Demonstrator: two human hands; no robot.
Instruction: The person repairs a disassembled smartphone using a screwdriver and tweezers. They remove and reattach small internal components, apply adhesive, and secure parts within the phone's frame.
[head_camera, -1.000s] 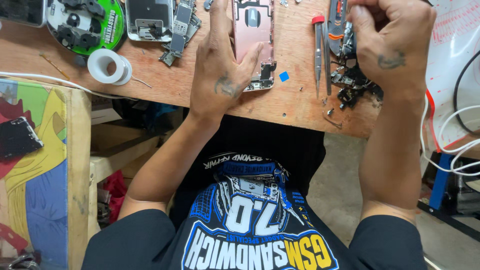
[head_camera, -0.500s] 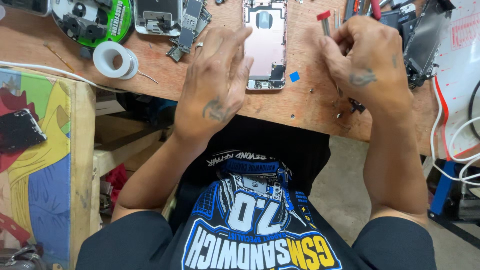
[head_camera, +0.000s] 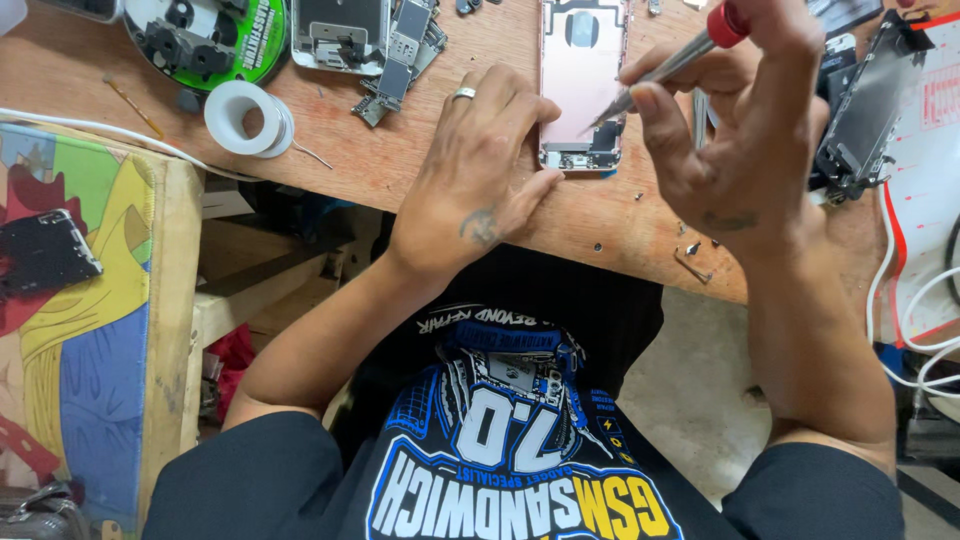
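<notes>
An opened pink phone housing (head_camera: 582, 85) lies on the wooden bench (head_camera: 420, 165). My left hand (head_camera: 480, 170), a ring on one finger, rests flat on the bench against the housing's left edge and steadies it with fingers and thumb. My right hand (head_camera: 740, 130) grips a red-handled screwdriver (head_camera: 670, 62). Its metal tip slants down into the lower part of the housing, near the small parts at its bottom end.
A white solder or tape roll (head_camera: 248, 118) and a round green tray of parts (head_camera: 205, 40) sit at the bench's left. Loose phone boards (head_camera: 385, 45) lie beside them. A dark phone screen (head_camera: 865, 100) and white cables (head_camera: 930, 330) are at the right. Tiny screws (head_camera: 690, 248) dot the front edge.
My right hand picked up the red-handled screwdriver and brought its tip onto the housing. My left hand slid right against the housing. The view shifted closer.
</notes>
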